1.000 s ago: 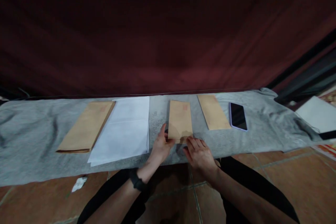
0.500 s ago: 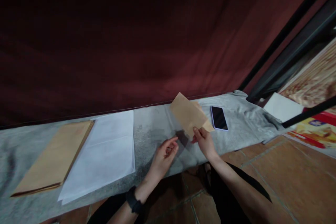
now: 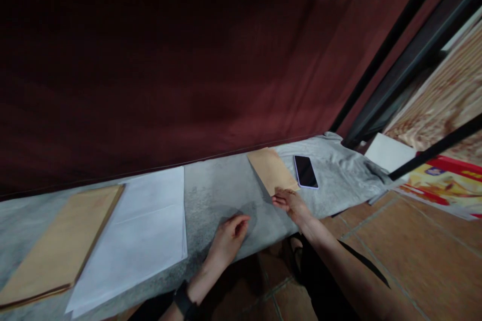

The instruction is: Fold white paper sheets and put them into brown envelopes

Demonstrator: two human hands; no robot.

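A brown envelope (image 3: 271,170) lies flat on the grey cloth (image 3: 222,195), on top of another like it, just left of a black phone (image 3: 305,171). My right hand (image 3: 290,202) rests at the envelope's near end, fingertips pressed together on its edge. My left hand (image 3: 229,234) hovers over bare cloth to the left with fingers loosely curled and nothing in it; a black band is on its wrist.
White sheets (image 3: 141,234) and a stack of brown envelopes (image 3: 58,246) lie further left on the cloth. A dark red curtain (image 3: 181,60) hangs behind. A white sheet (image 3: 389,153) and printed matter sit at right, with tiled floor (image 3: 414,251) below.
My right hand lifted the middle envelope, carried it right and laid it down on the envelope beside the phone. My left hand let go and drew back. The view swung right.
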